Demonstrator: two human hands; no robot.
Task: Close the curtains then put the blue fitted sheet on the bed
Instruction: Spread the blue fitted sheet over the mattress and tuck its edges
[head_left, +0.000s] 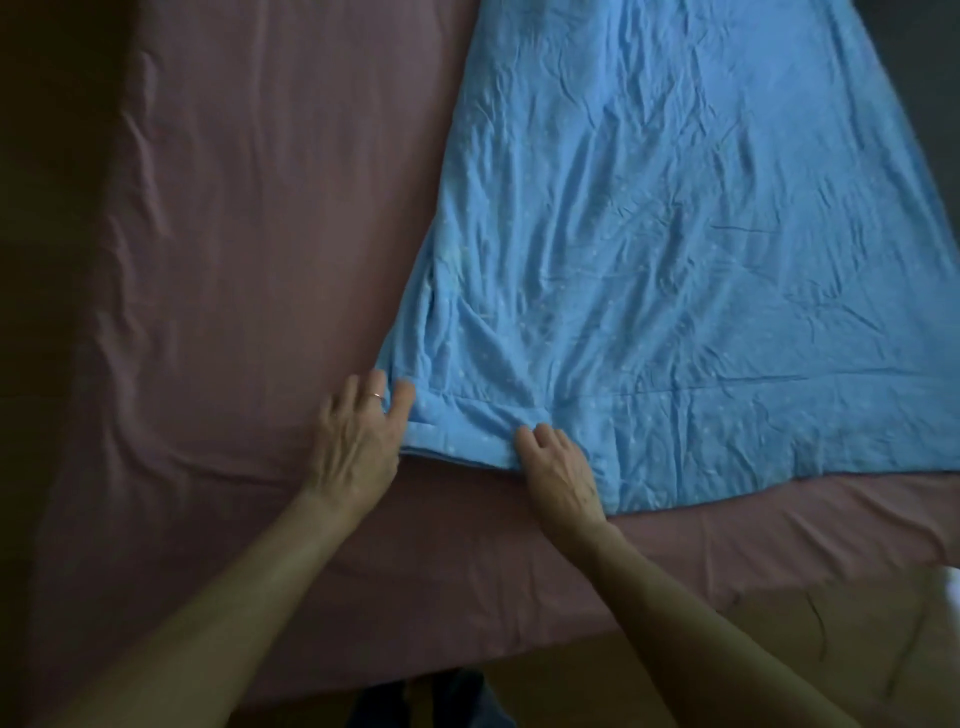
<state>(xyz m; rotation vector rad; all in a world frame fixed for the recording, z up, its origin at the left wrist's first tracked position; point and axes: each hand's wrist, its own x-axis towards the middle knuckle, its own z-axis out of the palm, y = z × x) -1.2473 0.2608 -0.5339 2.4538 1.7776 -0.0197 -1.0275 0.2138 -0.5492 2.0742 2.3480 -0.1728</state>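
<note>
The blue fitted sheet (675, 234), pale blue with small white dots and many creases, lies spread over the right half of the bed (249, 249), which is covered in a dusky pink sheet. My left hand (358, 441) pinches the blue sheet's near left corner, a ring showing on one finger. A short way to its right, my right hand (558, 467) grips the bunched near hem, fingers curled into the fabric. Both hands are near the bed's front edge.
The pink bed surface stretches far to the left, wrinkled along its dim left side. A wooden floor (810, 639) shows below the bed's front edge at lower right. The room is dim.
</note>
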